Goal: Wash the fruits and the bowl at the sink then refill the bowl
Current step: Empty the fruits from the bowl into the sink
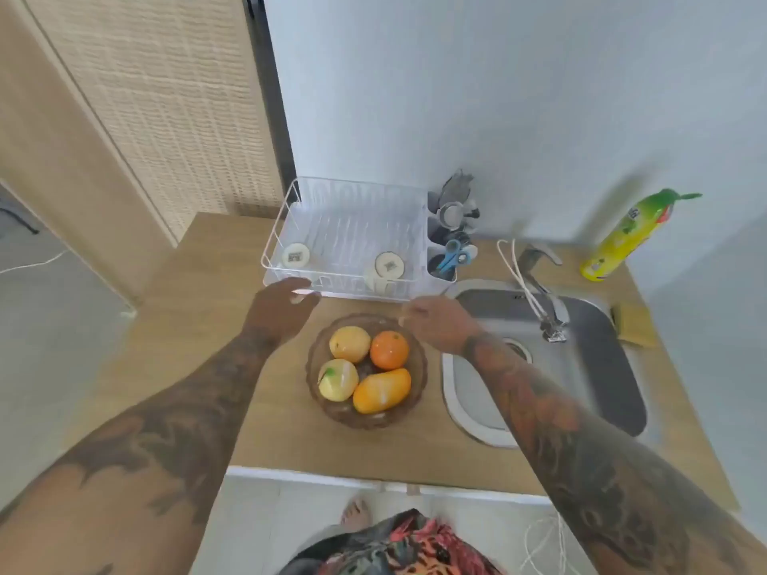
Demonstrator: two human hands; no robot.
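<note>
A brown glass bowl (pixel 417 388) stands on the wooden counter, left of the steel sink (pixel 597 367). It holds several fruits: a yellow-orange one (pixel 350 343), an orange (pixel 389 349), a pale yellow one with a green stem (pixel 338 379) and a mango (pixel 382 390). My left hand (pixel 282 302) hovers just beyond the bowl's far left edge with relaxed fingers, holding nothing. My right hand (pixel 436 321) hovers over the bowl's far right rim, fingers loosely bent and empty.
A white dish rack (pixel 348 238) with two upturned cups stands behind the bowl, a utensil caddy (pixel 450 246) at its right end. The tap (pixel 539 284) overhangs the sink. A green-yellow bottle (pixel 626 236) and a sponge (pixel 633 325) lie right of the sink.
</note>
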